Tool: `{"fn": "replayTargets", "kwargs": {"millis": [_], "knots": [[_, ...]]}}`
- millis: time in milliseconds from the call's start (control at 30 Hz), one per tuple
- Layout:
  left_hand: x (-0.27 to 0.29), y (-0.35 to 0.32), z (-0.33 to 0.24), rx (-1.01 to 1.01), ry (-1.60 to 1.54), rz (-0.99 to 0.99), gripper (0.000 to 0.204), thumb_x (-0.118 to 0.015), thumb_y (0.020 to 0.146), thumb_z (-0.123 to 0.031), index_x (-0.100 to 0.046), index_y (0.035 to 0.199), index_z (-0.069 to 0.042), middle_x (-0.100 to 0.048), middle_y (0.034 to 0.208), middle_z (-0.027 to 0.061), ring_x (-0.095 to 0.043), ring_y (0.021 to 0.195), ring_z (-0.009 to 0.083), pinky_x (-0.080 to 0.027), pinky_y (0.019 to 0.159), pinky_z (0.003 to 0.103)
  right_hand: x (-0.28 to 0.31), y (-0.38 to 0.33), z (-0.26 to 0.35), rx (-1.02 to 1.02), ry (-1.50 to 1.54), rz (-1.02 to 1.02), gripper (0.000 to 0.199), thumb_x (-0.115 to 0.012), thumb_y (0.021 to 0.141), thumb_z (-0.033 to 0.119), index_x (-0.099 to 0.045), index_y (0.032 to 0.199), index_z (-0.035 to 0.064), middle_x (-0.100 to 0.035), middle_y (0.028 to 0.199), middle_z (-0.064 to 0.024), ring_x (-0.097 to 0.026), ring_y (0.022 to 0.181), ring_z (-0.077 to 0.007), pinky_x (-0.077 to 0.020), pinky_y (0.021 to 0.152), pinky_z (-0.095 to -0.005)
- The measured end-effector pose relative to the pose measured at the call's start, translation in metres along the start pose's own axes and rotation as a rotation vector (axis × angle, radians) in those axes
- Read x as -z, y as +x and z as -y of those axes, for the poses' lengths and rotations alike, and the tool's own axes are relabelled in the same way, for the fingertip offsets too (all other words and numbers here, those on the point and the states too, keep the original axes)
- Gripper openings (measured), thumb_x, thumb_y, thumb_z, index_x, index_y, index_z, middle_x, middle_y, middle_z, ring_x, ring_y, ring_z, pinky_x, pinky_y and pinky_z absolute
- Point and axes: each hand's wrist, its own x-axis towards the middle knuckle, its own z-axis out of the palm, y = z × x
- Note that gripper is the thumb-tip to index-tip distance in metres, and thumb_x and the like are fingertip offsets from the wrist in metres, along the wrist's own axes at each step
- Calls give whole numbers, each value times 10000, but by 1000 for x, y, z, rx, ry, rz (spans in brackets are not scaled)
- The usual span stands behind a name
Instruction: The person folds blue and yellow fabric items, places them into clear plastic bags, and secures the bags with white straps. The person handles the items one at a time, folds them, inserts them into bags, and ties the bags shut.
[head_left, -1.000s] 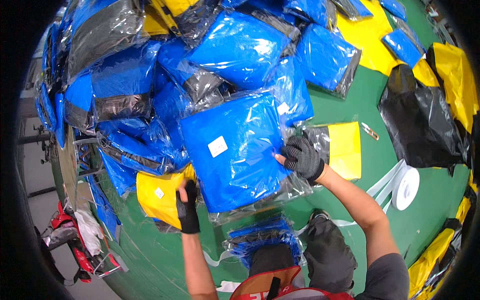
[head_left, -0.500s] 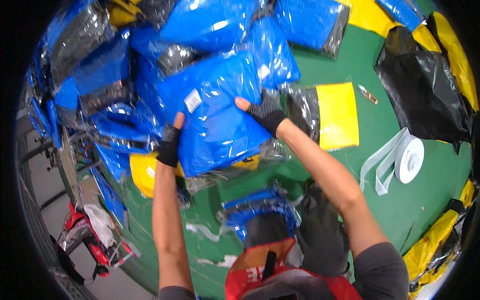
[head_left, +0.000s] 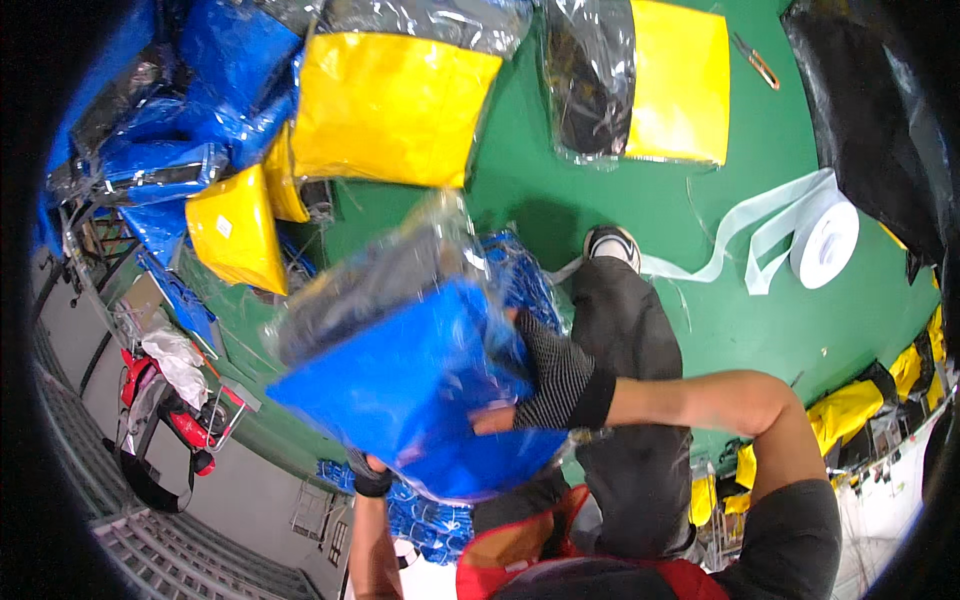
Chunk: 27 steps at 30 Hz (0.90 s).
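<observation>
Close to my body I hold a blue and dark grey folded item in clear plastic wrap (head_left: pixel 390 375), tilted and lifted off the green surface. My right hand (head_left: pixel 562 380), in a striped fingerless glove, grips its right side with the thumb and fingers. At the lower left edge, my left hand (head_left: pixel 372 474) pinches the package; most of its fingers are hidden beneath. Beyond the package lies a wrapped yellow and grey package (head_left: pixel 395 110). A smaller yellow one (head_left: pixel 238 228) rests beside it on the left.
Blue wrapped packages (head_left: pixel 235 60) are heaped at the far left. Far right are a yellow and black package (head_left: pixel 680 85), orange-handled snips (head_left: pixel 758 64), a roll of white ribbon (head_left: pixel 828 245) and black wrapped packages (head_left: pixel 875 120). My shoe (head_left: pixel 611 245) shows on the green surface (head_left: pixel 520 170).
Both hands have drawn the blue package off the pile toward my body, turning it. The yellow package shows more fully. The whole view has shifted nearer to me.
</observation>
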Motion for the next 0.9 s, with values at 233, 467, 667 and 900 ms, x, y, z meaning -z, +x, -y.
{"fn": "replayTargets", "kwargs": {"millis": [233, 467, 667, 900], "knots": [[-49, -19, 84, 60, 745, 237, 467, -551, 875, -347, -522, 1210, -22, -583, 1144, 165, -563, 1002, 334, -461, 849, 465, -15, -18, -134, -185, -124, 7, 1043, -863, 551, 472, -359, 1328, -7, -440, 1321, -219, -432, 1226, -352, -344, 1049, -424], [-71, 36, 86, -180, 800, 270, 184, -549, 854, -251, -657, 851, -101, -649, 789, 125, -588, 709, 333, -436, 647, 431, -3, 8, -145, -452, -425, 227, 1098, -793, 584, 577, -276, 1414, 79, -390, 1391, -198, -406, 1251, -385, -332, 1061, -435], [-30, 33, 111, -577, 1798, 333, 400, -577, 879, -452, -642, 966, -67, -638, 749, 88, -595, 673, 249, -476, 654, 401, 6, 18, -208, -393, -519, 429, 1052, -707, 642, 634, -242, 1435, 123, -411, 1373, -221, -437, 1228, -383, -332, 1047, -440], [-176, 94, -136, -818, 1115, 104, 773, -600, 737, -558, -485, 1257, 3, -508, 1188, 263, -445, 1139, 443, -276, 1034, 512, 18, 21, -233, -236, -844, 413, 874, -581, 748, 633, -320, 1414, 130, -414, 1381, -208, -461, 1212, -377, -350, 1019, -433]]}}
